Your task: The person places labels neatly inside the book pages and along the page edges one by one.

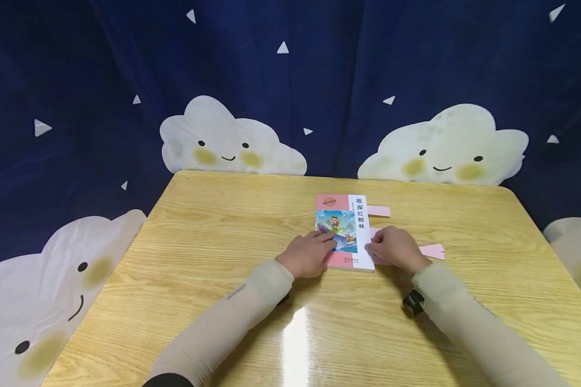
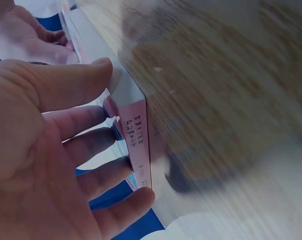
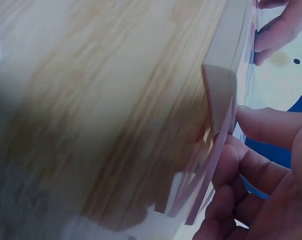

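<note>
A paperback book [image 1: 363, 258] lies face up on the table, its cover pink and white with a colourful picture and Chinese characters. Pink paper strips [image 1: 380, 211] stick out from its right edge. My left hand [image 1: 307, 255] rests on the cover's left side with fingers extended; in the left wrist view its fingertips touch beside the printed spine [image 2: 137, 140]. At the opposite edge my right hand [image 1: 399, 248] pinches the book, thumb on the cover and fingers curled below. The right wrist view has a pink strip [image 3: 206, 185] running out beside those fingers.
The light wooden table [image 1: 213, 226] spreads around the book, with a bright glare patch near its front. Behind it hangs a dark blue curtain [image 1: 329, 75] with white clouds and triangles. Another pink strip [image 1: 433, 251] extends past the right hand.
</note>
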A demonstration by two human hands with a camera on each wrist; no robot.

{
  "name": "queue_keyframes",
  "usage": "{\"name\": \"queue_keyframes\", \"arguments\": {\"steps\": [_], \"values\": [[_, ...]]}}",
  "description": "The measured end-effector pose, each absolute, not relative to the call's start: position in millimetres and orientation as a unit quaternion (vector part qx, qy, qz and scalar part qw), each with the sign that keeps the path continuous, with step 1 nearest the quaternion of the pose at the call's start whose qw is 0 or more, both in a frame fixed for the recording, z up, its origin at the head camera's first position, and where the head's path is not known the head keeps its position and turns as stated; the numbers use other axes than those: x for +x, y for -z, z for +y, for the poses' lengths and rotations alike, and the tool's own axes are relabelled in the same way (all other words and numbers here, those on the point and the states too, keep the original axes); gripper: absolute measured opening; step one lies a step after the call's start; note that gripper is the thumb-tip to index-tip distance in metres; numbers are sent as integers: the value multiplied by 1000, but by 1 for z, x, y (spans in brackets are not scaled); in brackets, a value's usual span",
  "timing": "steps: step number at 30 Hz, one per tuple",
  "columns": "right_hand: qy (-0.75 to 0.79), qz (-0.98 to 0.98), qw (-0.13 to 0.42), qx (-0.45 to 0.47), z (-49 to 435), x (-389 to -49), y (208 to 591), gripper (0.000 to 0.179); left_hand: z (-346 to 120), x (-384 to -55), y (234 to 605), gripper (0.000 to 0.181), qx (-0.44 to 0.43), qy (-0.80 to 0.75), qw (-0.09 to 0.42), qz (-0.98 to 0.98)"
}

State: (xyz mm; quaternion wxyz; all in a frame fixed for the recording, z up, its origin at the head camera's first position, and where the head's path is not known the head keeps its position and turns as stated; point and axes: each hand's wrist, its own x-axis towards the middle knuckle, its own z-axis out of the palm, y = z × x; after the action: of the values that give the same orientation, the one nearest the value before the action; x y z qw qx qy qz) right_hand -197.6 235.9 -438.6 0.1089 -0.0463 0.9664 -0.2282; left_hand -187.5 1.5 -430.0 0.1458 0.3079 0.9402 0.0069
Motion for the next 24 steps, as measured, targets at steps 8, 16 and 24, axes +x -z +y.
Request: {"name": "queue_keyframes", "arguments": {"steps": [8, 16, 24], "values": [[238, 963, 117, -41, 230, -199, 441, 26, -3, -189, 431, 56, 301, -9, 142, 943], [238, 963, 122, -34, 226, -200, 443, 25, -3, -188, 429, 55, 296, -8, 143, 944], [227, 967, 112, -42, 224, -200, 442, 27, -5, -186, 429, 56, 294, -8, 135, 946]]}}
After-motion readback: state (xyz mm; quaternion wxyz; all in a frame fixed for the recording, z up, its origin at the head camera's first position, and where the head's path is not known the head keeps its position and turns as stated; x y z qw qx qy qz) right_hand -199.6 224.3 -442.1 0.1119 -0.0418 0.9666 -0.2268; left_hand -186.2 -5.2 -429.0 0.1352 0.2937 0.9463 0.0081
